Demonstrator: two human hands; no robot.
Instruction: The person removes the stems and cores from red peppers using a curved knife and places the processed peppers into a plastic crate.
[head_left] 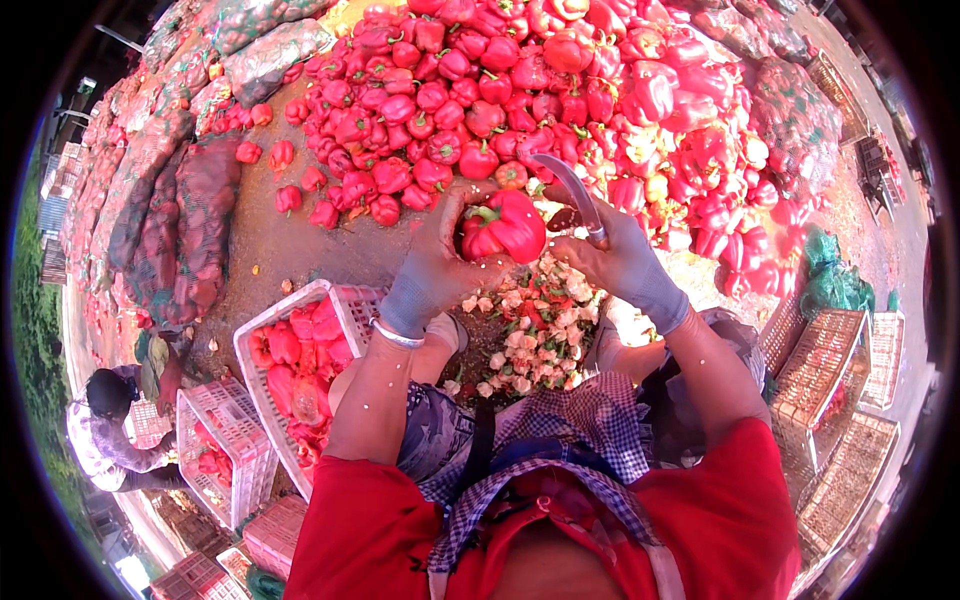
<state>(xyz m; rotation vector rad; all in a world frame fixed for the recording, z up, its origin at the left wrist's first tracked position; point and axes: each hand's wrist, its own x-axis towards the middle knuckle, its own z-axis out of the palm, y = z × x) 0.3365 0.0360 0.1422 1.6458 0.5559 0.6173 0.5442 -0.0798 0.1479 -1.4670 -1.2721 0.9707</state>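
Observation:
My left hand [432,262], in a grey glove with a metal bangle at the wrist, grips a red bell pepper [505,226] with a green stem. My right hand [622,262], also gloved, holds a curved knife [575,192] whose blade arcs over the pepper's right side. Below both hands lies a heap of cut pepper cores and seeds [532,330] on the ground between my knees. Ahead spreads a large pile of red peppers [520,90].
A white plastic crate [268,335] with cut red peppers stands at my left; a second crate [215,400] is further left, beside a crouching person [105,430]. Filled mesh sacks [170,220] line the left and far right. Wooden crates [835,370] are stacked at right.

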